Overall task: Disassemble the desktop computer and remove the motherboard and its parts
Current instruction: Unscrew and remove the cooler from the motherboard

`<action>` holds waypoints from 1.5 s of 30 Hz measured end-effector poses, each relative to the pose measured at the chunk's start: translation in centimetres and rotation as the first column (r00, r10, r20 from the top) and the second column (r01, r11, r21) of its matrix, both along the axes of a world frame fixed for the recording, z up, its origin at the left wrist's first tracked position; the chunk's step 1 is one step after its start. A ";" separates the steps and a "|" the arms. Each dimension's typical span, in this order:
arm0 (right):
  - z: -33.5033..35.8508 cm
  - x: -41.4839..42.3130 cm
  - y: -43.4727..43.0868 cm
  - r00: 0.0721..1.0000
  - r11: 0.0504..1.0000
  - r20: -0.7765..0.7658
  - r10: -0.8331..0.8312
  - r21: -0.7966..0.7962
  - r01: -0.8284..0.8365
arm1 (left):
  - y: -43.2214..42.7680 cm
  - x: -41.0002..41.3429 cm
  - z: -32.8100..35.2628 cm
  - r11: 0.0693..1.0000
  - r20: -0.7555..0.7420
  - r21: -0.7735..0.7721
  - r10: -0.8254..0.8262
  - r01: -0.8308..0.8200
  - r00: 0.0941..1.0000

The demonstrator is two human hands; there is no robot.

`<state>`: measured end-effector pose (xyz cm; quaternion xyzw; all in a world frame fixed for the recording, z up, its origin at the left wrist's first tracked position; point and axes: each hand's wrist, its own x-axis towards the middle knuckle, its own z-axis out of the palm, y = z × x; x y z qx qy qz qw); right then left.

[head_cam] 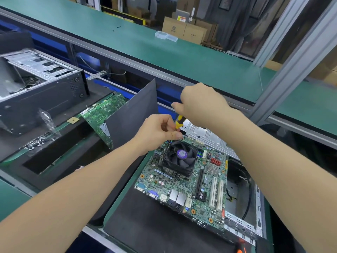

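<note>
- Our right hand [198,106] grips the top of the yellow-and-black screwdriver [179,121] from above, fingers curled round the handle.
- Our left hand [156,133] pinches the screwdriver lower down, thumb and fingertips closed on it, just above the far edge of the fan [179,157].
- The motherboard [184,190] lies below both hands with the fan mounted on it, between a black mat [145,225] and the open case [242,194] on the right.
- On the left are a second case [36,88], another board [104,112] beside a grey panel [135,110], and a bag of screws [41,132].
</note>
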<state>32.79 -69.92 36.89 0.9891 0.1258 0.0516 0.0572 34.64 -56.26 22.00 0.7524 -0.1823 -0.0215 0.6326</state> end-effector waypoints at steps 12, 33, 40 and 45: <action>1.9 0.5 -0.6 0.866 0.894 -0.269 0.422 -0.035 -0.446 | 0.6 0.3 -0.8 0.996 -0.039 -0.084 -0.031 0.028 0.999; 1.6 0.8 0.2 0.933 0.955 -0.221 0.285 -0.019 -0.297 | 1.3 1.1 1.1 0.957 -0.021 -0.125 -0.267 0.262 0.964; 2.2 0.9 -0.9 0.875 0.910 -0.289 0.388 -0.030 -0.413 | 0.3 0.8 0.0 0.993 0.039 -0.112 -0.035 0.039 0.999; 1.6 0.2 -1.2 0.889 0.912 -0.209 0.408 0.135 -0.387 | 1.0 0.7 0.2 0.978 0.040 -0.127 -0.163 0.167 0.986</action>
